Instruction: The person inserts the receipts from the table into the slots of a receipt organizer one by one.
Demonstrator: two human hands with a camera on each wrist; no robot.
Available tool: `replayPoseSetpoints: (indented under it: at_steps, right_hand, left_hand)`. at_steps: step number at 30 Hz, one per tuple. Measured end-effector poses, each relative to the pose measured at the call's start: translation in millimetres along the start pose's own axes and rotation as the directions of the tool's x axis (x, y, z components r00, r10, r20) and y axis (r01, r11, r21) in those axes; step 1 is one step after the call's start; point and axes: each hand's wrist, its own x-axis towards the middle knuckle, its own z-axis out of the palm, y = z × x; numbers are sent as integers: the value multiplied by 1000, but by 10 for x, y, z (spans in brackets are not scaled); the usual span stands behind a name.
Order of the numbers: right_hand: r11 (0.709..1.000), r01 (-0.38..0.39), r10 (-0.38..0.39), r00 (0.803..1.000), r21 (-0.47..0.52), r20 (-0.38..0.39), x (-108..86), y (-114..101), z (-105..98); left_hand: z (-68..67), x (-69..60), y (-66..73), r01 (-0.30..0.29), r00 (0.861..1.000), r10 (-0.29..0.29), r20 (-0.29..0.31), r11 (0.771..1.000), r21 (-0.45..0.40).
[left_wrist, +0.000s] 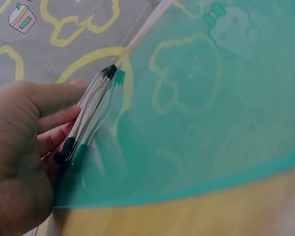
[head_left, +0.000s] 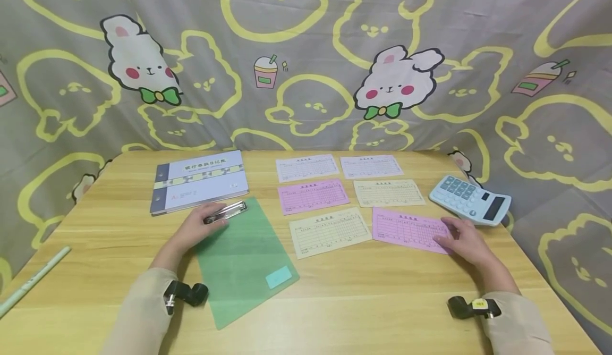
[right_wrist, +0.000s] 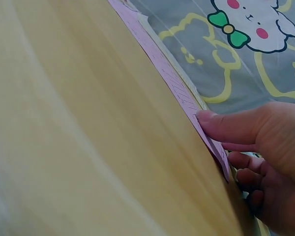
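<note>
Head view has the left hand (head_left: 203,223) with its fingers curled round the metal clip (head_left: 228,211) of a green clipboard (head_left: 241,262), which lies aslant on the bench (head_left: 363,307) just below the ledger book (head_left: 201,182). The right hand (head_left: 466,242) pinches the right end of the nearest pink slip (head_left: 406,230), thumb on its face. Since only that end is held, a quick lift could make the thin paper crease or trail. Its left edge lies right by a cream slip (head_left: 330,233), so a sideways drag might pull that one askew; the calculator (head_left: 470,200) sits just beyond the fingers and could be nudged by a knuckle. Swinging the clipboard right may run its corner under the cream slip. Whether the clip is pressed apart I cannot tell; a loose squeeze would probably let it snap early.
</note>
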Motion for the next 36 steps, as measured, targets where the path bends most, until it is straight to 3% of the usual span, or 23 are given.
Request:
replayPoseSetpoints:
  at_steps: [5, 13, 18, 27, 36]
  right_hand:
    - [1000, 0, 0, 1000, -7, 6, 0, 8, -13]
    - [1000, -19, 19, 1000, 5, 13, -38, -2, -19]
    - [1000, -22, 22, 1000, 12, 11, -42, 2, -21]
    - [999, -32, 31, 999, 12, 19, -30, 0, -27]
    - [999, -29, 29, 999, 25, 14, -20, 2, -17]
  left_hand:
    - [-52, 42, 37, 39, 998, -35, 57, 997, -70]
    - [-106, 108, 112, 133, 985, -121, 121, 986, -102]
    - [-59, 124, 105, 156, 987, -147, 69, 977, -143]
    - [72, 93, 80, 104, 990, -114, -78, 987, -119]
    - [65, 68, 106, 184, 977, -193, -88, 978, -101]
